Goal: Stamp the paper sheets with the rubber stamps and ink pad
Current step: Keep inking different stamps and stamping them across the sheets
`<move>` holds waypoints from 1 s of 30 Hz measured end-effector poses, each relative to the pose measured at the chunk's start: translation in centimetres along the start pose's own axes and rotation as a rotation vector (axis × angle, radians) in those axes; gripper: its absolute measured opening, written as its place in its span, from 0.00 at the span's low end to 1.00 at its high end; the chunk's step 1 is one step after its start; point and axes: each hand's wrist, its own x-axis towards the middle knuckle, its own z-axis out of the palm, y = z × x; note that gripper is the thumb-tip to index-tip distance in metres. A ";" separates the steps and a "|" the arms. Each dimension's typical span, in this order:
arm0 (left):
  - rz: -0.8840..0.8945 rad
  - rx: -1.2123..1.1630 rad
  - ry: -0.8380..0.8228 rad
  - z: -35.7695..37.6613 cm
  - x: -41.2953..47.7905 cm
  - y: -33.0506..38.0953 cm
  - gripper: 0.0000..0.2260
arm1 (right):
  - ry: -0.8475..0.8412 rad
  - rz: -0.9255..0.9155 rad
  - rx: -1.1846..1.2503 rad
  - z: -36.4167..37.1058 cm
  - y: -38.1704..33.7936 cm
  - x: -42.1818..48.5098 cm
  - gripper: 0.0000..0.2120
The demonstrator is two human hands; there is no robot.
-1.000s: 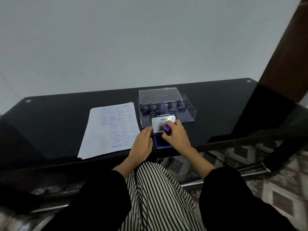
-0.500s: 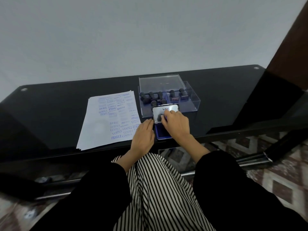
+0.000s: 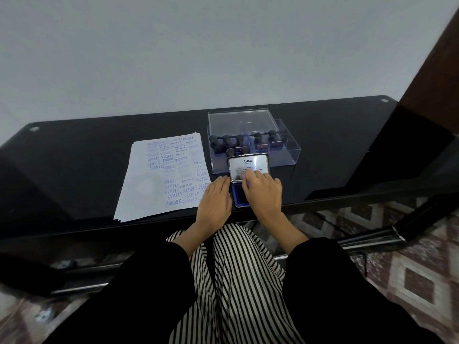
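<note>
- Sleeves [image 3: 154,276] black, nearest; bare forearms reach forward over table [image 3: 74,157] edge
- left hand [image 3: 214,199] flat on table, fingers straight and together, tips touching left side of ink pad [image 3: 238,197]
- right hand [image 3: 264,192] knuckles-up over blue pad, fingers curled down; can't tell if pinching anything
- lid [image 3: 248,163] raised behind fingertips
- paper sheets [image 3: 159,180] left of pad, blue-stamped
- rubber stamps [image 3: 227,140] in clear box [image 3: 285,150], farthest

Head-worn wide view, looking down, close over table [image 3: 74,150]
</note>
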 end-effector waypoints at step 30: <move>-0.012 0.015 -0.010 0.2 0.0 -0.1 0.21 | 0.002 0.045 0.068 0.5 -0.1 -0.5 0.11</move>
